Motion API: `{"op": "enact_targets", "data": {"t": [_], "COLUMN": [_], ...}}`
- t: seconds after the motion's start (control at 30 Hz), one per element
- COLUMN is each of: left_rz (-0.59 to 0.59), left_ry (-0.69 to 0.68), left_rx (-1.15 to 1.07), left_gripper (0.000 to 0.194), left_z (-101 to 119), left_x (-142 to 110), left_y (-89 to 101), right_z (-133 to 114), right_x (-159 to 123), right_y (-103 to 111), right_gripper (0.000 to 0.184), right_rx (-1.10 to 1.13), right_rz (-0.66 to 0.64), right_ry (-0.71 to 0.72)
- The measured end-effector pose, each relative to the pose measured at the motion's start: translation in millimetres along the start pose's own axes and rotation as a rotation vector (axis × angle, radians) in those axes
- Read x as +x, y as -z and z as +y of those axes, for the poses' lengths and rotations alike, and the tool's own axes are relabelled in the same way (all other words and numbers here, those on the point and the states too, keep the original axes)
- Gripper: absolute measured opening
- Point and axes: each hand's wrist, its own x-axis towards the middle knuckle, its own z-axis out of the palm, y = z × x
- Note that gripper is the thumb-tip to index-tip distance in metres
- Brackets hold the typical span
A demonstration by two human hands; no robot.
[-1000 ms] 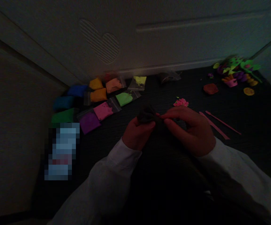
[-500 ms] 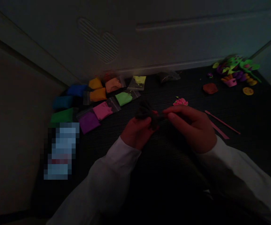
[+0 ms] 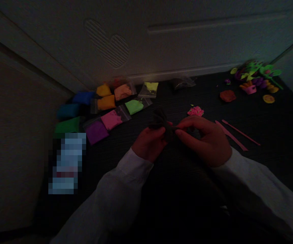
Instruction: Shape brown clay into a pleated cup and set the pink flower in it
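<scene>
In dim light my left hand is closed round a dark lump of clay, held just above the black mat. My right hand pinches the right side of the same lump between thumb and fingertips. Both sleeves are white. A small pink clay flower lies on the mat just beyond my right fingers.
Several bags of coloured clay lie at the back left by the white wall. Two pink modelling sticks lie right of my right hand. A red lump and a green-and-purple clay figure sit at the far right.
My right fingers have closed in on the lump and pinched it; the clay looks more stretched and lower on its right side than a second ago.
</scene>
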Motion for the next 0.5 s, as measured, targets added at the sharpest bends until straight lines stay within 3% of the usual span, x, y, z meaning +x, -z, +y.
{"op": "enact_targets", "data": {"t": [0.5], "left_rz": [0.065], "left_ry": [0.000], "left_rx": [-0.024], "left_gripper": [0.019], "left_z": [-3.1], "left_x": [1.3], "left_y": [-0.2], "right_z": [-1.9], "right_x": [1.1], "right_y": [1.3], "right_gripper": [0.005], "right_rx": [-0.123], "right_rz": [0.033], "right_ry": [0.035]}}
